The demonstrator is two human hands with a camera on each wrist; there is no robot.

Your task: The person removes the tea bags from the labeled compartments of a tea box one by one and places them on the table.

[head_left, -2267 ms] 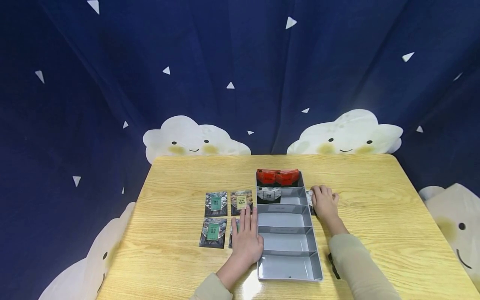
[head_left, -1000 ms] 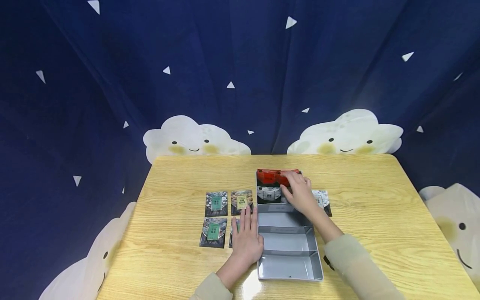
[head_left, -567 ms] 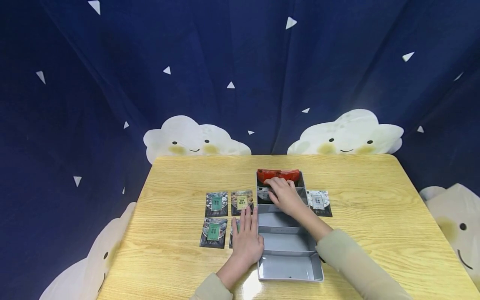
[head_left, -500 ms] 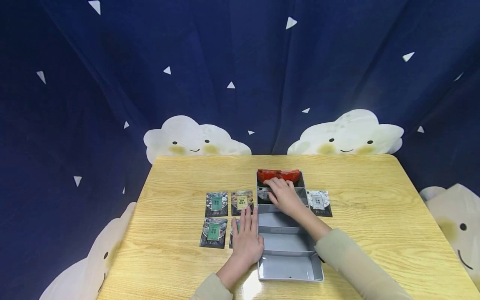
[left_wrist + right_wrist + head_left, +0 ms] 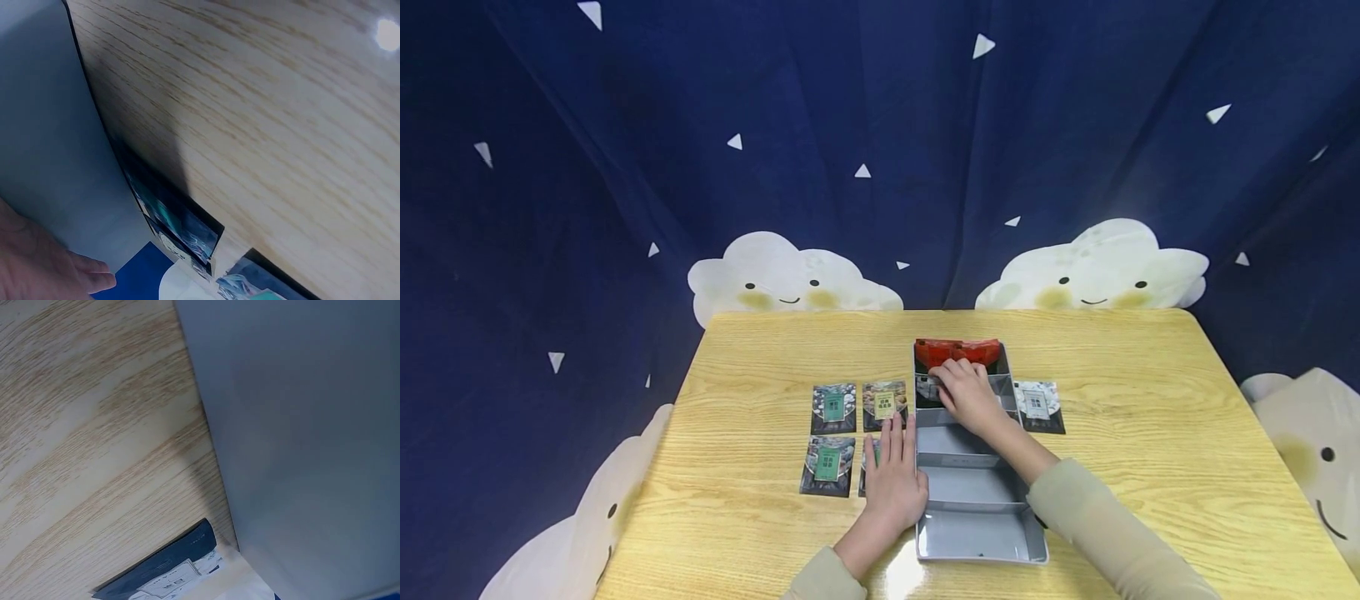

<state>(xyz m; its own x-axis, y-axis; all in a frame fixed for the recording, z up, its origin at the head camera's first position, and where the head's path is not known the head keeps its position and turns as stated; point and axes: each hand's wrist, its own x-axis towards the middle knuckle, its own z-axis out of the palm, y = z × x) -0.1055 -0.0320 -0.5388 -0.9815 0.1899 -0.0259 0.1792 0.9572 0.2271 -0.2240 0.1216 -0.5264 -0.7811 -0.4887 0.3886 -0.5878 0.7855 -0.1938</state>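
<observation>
My left hand (image 5: 895,492) rests along the left side of a grey compartment box (image 5: 981,535), thumb side against the wall and fingers straight. Its fingers overlap a green-labelled packet (image 5: 876,450) and reach the lower edge of a yellow-labelled packet (image 5: 885,403). My right hand (image 5: 970,400) dips into the box's second compartment from the back. There its bent fingers and thumb hold the top of a black packet with a silver-white label (image 5: 927,390), mostly covered by the hand. Two red packets (image 5: 958,352) stand upright in the rearmost compartment.
Two green-labelled packets, an upper one (image 5: 832,408) and a lower one (image 5: 827,467), lie flat on the wooden table (image 5: 737,500) left of the box. A white-labelled packet (image 5: 1038,407) lies close to its right wall. A dark blue curtain (image 5: 880,100) hangs behind.
My right hand has moved from the white-labelled packet beside the box to the second compartment, then slid left and slightly down onto the packet standing there. My left hand has stayed still.
</observation>
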